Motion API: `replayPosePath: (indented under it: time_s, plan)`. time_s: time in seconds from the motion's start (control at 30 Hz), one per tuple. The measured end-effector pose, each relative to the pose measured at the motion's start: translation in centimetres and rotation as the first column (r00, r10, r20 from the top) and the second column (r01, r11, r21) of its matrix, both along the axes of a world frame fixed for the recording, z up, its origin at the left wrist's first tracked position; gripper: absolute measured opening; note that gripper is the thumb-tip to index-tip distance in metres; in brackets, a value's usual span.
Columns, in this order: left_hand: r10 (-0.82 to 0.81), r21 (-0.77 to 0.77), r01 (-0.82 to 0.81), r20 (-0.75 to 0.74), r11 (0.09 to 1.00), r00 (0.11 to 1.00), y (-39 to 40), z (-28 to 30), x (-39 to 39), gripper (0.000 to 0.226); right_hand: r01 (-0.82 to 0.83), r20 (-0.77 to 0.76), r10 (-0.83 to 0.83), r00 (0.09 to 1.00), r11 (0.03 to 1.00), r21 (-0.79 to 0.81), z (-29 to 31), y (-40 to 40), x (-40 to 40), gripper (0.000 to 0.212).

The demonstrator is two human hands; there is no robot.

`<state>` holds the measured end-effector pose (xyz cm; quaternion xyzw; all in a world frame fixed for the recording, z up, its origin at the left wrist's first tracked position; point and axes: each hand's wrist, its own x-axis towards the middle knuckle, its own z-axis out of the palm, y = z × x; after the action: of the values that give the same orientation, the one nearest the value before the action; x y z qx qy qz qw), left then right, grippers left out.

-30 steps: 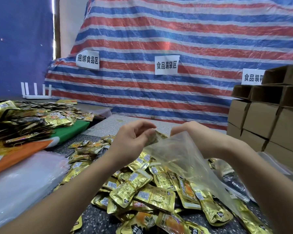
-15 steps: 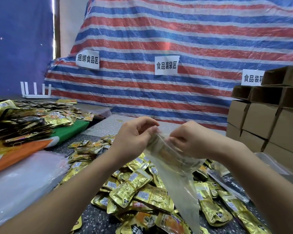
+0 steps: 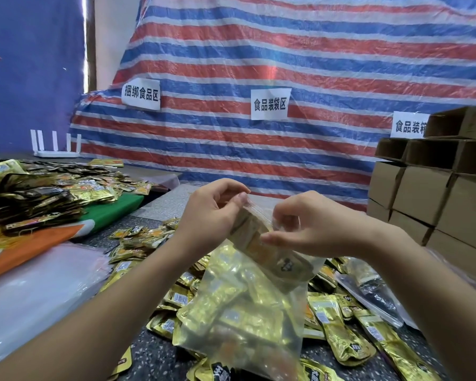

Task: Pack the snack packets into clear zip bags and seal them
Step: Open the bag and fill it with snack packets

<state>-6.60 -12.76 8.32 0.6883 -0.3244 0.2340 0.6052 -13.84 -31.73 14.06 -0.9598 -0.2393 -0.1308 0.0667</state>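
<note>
Since half a second ago the clear zip bag (image 3: 248, 306) hangs lower; I see left hand (image 3: 212, 213) and right hand (image 3: 311, 226) pinching its top under sign "食品装袋区" (image 3: 270, 104).

Dark speckled table (image 3: 160, 358), loose gold snack packets (image 3: 338, 328), clear bag stack (image 3: 30, 292), cardboard boxes (image 3: 423, 193)

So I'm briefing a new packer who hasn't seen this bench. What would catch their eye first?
Probably the clear plastic zip bag held up mid-frame, with the left hand and right hand pinching its top edge and gold packets inside. Beneath it, shiny gold foil snack packets lie heaped across the dark speckled table. Behind, a red, white and blue striped tarpaulin fills the background.
</note>
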Motion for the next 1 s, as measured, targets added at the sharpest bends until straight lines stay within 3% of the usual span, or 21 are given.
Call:
replayPosePath:
  time_s: [0.13, 0.5, 0.67, 0.8, 0.87, 1.0]
  plan:
    - [-0.026, -0.036, 0.024, -0.031, 0.999, 0.999, 0.0, 0.3, 0.0, 0.016, 0.003, 0.024, -0.004, 1.000, 0.999, 0.040, 0.3, -0.2, 0.1, 0.023]
    - [-0.125, -0.155, 0.117, -0.042, 0.981, 0.991, -0.3, 1.4, -0.4, 0.008, -0.015, 0.080, 0.001, 0.997, 0.985, 0.173, 1.3, -0.4, -0.3, 0.025]
    - [-0.177, -0.203, 0.156, -0.089, 0.967, 0.980, -0.7, 0.7, -0.4, 0.007, -0.028, 0.098, 0.013, 0.995, 0.988, 0.149, 0.7, -0.3, -0.1, 0.027]
    - [-0.240, -0.186, 0.201, -0.221, 0.962, 0.945, -0.9, -0.4, -0.5, 0.030, -0.063, 0.119, 0.040, 0.992, 0.979, 0.193, 0.2, -0.5, 0.2, 0.026]
    - [-0.246, -0.138, 0.215, -0.274, 0.967, 0.930, -1.0, -1.0, -0.3, 0.027, -0.072, 0.127, 0.046, 0.991, 0.975, 0.209, 0.2, -0.4, 0.2, 0.026]
    - [-0.286, -0.202, 0.235, -0.277, 0.951, 0.917, -0.6, -1.2, -0.1, 0.027, -0.085, 0.115, 0.055, 0.992, 0.958, 0.275, 0.2, -0.5, 0.2, 0.027]
